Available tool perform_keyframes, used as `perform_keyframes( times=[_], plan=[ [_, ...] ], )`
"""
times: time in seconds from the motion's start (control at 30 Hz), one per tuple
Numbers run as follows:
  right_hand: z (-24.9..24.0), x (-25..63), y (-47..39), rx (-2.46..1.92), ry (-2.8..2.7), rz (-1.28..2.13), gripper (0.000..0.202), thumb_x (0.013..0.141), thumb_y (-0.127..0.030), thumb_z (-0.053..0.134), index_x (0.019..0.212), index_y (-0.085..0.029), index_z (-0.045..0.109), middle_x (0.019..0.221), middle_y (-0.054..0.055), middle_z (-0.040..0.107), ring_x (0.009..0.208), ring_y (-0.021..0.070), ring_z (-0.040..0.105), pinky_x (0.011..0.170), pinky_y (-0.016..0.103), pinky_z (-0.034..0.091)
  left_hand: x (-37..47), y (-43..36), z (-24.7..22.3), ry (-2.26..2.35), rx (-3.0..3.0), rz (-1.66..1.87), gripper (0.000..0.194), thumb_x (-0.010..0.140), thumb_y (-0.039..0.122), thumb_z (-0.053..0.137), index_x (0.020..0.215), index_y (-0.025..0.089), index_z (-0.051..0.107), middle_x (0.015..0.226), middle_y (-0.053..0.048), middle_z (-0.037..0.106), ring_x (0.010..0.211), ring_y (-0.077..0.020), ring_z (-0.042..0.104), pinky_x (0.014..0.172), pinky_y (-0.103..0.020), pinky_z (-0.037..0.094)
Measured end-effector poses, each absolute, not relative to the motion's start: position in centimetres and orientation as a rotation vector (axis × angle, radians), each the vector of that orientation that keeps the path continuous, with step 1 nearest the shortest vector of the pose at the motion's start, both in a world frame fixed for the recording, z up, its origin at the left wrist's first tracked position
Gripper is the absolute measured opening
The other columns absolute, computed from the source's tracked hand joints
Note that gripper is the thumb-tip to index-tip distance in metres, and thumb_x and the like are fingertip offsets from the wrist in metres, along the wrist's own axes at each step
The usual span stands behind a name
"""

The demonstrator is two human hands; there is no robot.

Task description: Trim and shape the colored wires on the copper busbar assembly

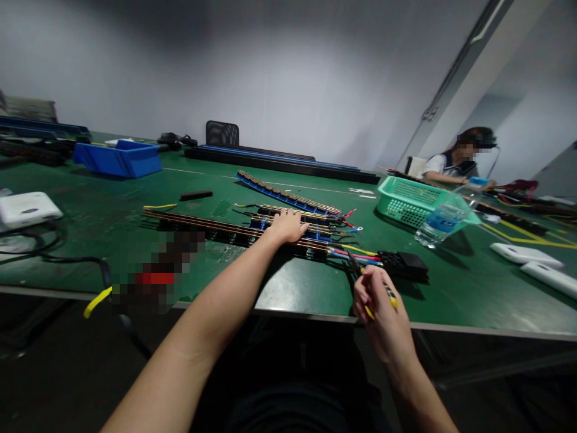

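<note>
Gripping yellow-handled pliers [356, 266], the right hand [378, 299] is near the left hand [287, 226], splayed on coppery strips [234, 230].

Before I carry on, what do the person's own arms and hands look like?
The left hand and right hand are ungloved, with no watch or bracelet showing; I can't make out any rings. The left forearm and right forearm are bare, with no sleeves or cables in view. Dark clothing shows between them.

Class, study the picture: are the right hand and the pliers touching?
Touching: the head view shows the right hand closed around the pliers, yellow handles jutting from its grip.
</note>
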State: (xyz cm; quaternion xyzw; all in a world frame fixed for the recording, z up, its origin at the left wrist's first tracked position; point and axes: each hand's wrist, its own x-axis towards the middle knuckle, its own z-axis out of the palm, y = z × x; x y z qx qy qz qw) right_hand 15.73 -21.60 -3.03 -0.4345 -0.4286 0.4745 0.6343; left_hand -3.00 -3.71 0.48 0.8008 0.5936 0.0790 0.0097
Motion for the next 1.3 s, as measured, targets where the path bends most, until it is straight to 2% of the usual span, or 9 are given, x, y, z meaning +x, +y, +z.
perform_keyframes(
  times=[0.2,0.3,0.53,0.73,0.83,1.07,1.3],
  plan=[
    [-4.0,15.3,-23.3,-1.036,-1.209,1.057,0.046,0.096,-0.068,0.052,0.111,-0.025,0.056,0.074,-0.003,0.058,0.044,0.0051,0.035,0.044,0.020,0.030,-2.9,-3.7,0.7,1.855,2.492,0.226,0.060,0.106,0.052,0.037,0.147,0.011,0.053,0.154,-0.022,0.049,0.142,-0.0395,0.043,0.111,-0.052,0.041],
    [-3.8,15.1,-23.4,-0.986,-1.321,1.047,0.052,0.095,-0.074,0.047,0.115,-0.026,0.055,0.075,-0.002,0.060,0.045,0.0063,0.036,0.045,0.022,0.030,-2.8,-3.7,0.7,1.871,2.481,0.216,0.058,0.106,0.051,0.038,0.145,0.013,0.055,0.153,-0.022,0.050,0.141,-0.0390,0.044,0.111,-0.052,0.041],
    [0.0,15.9,-18.4,-0.913,-1.332,1.075,0.059,0.087,-0.082,0.051,0.105,-0.025,0.054,0.065,-0.004,0.059,0.037,0.0063,0.038,0.040,0.021,0.025,-2.9,-3.9,0.8,1.862,2.478,0.227,0.058,0.106,0.052,0.037,0.146,0.013,0.054,0.154,-0.022,0.049,0.142,-0.0392,0.043,0.111,-0.052,0.041],
    [3.9,17.4,-12.7,-0.804,-1.317,0.982,0.064,0.073,-0.084,0.067,0.099,-0.027,0.055,0.060,-0.006,0.058,0.037,0.0071,0.039,0.039,0.021,0.027,-2.8,-4.0,0.8,1.860,2.482,0.213,0.059,0.106,0.052,0.036,0.147,0.012,0.052,0.154,-0.022,0.049,0.142,-0.0396,0.043,0.111,-0.052,0.041],
    [3.4,17.4,-12.3,-0.798,-1.305,1.104,0.068,0.071,-0.087,0.065,0.100,-0.026,0.055,0.059,-0.007,0.057,0.036,0.0068,0.038,0.038,0.021,0.026,-2.8,-4.0,0.9,1.861,2.490,0.207,0.060,0.106,0.052,0.036,0.147,0.010,0.052,0.154,-0.023,0.049,0.142,-0.0400,0.043,0.111,-0.053,0.042],
    [-0.8,16.4,-14.9,-0.867,-1.256,1.272,0.070,0.076,-0.088,0.059,0.104,-0.024,0.055,0.056,-0.009,0.054,0.034,0.0053,0.036,0.036,0.018,0.027,-2.8,-4.0,0.8,1.862,2.492,0.233,0.060,0.106,0.051,0.036,0.148,0.010,0.052,0.154,-0.023,0.049,0.142,-0.0404,0.043,0.111,-0.053,0.041],
    [-1.6,16.5,-15.8,-0.836,-1.218,1.263,0.067,0.077,-0.085,0.061,0.102,-0.023,0.057,0.055,-0.008,0.054,0.034,0.0042,0.036,0.035,0.015,0.028,-2.8,-3.9,0.7,1.864,2.506,0.230,0.059,0.107,0.050,0.036,0.146,0.010,0.054,0.153,-0.023,0.050,0.142,-0.0403,0.044,0.111,-0.053,0.042]
  ],
)
